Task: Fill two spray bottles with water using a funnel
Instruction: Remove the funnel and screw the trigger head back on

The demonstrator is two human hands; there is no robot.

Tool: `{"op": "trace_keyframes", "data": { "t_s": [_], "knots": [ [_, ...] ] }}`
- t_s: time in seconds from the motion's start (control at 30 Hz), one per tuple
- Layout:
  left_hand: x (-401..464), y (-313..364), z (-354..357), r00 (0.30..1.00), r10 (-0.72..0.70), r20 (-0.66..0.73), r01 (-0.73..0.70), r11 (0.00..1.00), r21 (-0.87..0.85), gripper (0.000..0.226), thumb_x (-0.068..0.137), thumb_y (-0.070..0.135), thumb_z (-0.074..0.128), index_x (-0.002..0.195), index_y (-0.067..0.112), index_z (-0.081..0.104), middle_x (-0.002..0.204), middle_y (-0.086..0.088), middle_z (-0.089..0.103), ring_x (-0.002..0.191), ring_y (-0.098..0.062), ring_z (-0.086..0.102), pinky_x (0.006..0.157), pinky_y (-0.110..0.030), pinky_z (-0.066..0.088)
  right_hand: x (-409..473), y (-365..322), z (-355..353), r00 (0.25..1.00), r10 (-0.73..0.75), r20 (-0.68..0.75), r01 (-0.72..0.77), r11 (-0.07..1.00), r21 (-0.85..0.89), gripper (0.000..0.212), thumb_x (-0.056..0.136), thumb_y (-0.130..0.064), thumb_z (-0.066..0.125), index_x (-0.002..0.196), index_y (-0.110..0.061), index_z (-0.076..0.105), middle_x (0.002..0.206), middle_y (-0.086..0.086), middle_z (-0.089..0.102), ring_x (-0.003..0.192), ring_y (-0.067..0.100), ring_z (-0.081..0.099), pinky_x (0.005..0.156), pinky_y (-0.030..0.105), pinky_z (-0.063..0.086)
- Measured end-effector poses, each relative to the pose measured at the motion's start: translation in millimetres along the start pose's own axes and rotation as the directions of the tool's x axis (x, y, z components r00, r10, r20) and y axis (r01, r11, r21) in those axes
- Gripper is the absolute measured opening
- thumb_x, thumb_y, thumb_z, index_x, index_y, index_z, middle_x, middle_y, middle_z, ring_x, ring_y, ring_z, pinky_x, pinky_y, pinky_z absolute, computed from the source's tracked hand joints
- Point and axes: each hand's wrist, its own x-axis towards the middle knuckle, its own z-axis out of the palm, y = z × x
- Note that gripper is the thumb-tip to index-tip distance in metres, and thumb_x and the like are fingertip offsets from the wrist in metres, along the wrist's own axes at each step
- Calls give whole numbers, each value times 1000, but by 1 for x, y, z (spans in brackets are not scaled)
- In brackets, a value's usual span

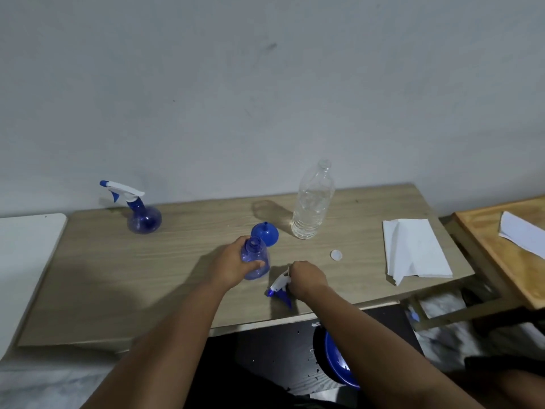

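Observation:
My left hand point(233, 265) grips an open blue spray bottle point(256, 258) standing upright at the middle of the wooden table point(124, 276); its neck has no top. My right hand point(308, 278) is closed on the white and blue spray head point(278, 287), which rests on the table near the front edge. A blue funnel point(265, 234) lies spout-up just behind the open bottle. A clear, uncapped water bottle point(312, 202) stands behind it to the right. The second blue spray bottle point(141, 215), with its spray head on, stands at the back left.
A small white cap point(336, 255) lies right of my hands. Folded white paper towels point(413, 249) lie at the table's right end. A blue basin point(339, 361) sits on the floor below the front edge. A second wooden surface point(501, 255) with paper stands at far right.

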Motion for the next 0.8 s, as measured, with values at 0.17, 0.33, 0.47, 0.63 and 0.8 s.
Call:
{"op": "trace_keyframes", "data": {
  "t_s": [0.17, 0.33, 0.47, 0.63, 0.8],
  "knots": [
    [-8, 1, 3, 1000, 8, -24, -9, 1000, -23, 60, 72, 30, 88, 125, 29, 60, 106, 11, 70, 94, -9, 65, 84, -28, 52, -9, 8, -61, 968, 62, -242, 10, 959, 285, 17, 87, -27, 73, 84, -11, 74, 80, 7, 71, 80, 27, 68, 66, 27, 42],
    [-14, 6, 4, 999, -12, -47, 10, 999, -38, 54, 68, 30, 90, 114, 28, 62, 101, 8, 71, 95, -17, 67, 87, -36, 53, -45, -39, -132, 869, 63, -491, 433, 383, 816, 16, 94, -19, 77, 98, -4, 76, 86, 15, 74, 72, 14, 64, 72, 41, 60],
    [-8, 2, 4, 999, -34, -23, 33, 997, -71, 48, 57, 40, 85, 98, 42, 59, 96, 9, 74, 91, -18, 70, 88, -43, 56, -69, -78, -154, 847, 24, -532, 531, 39, 847, 19, 98, -2, 70, 115, 5, 72, 112, 22, 76, 90, 20, 78, 70, 28, 62],
    [-14, 11, 0, 1000, -22, 2, 22, 998, -57, 41, 74, 26, 84, 99, 42, 57, 97, 7, 73, 91, -18, 69, 86, -37, 55, -64, -88, -139, 854, 30, -520, 520, 19, 854, 20, 99, -5, 70, 117, 3, 71, 111, 16, 78, 95, 24, 80, 72, 28, 62],
    [-14, 8, 0, 1000, -11, -7, 11, 999, -53, 52, 70, 30, 86, 113, 38, 57, 104, 8, 72, 96, -19, 68, 90, -42, 55, -43, -80, -113, 873, -2, -488, 483, 135, 865, 19, 96, 6, 65, 112, -1, 72, 108, 14, 80, 105, 32, 77, 89, 49, 64]
  ]
}}
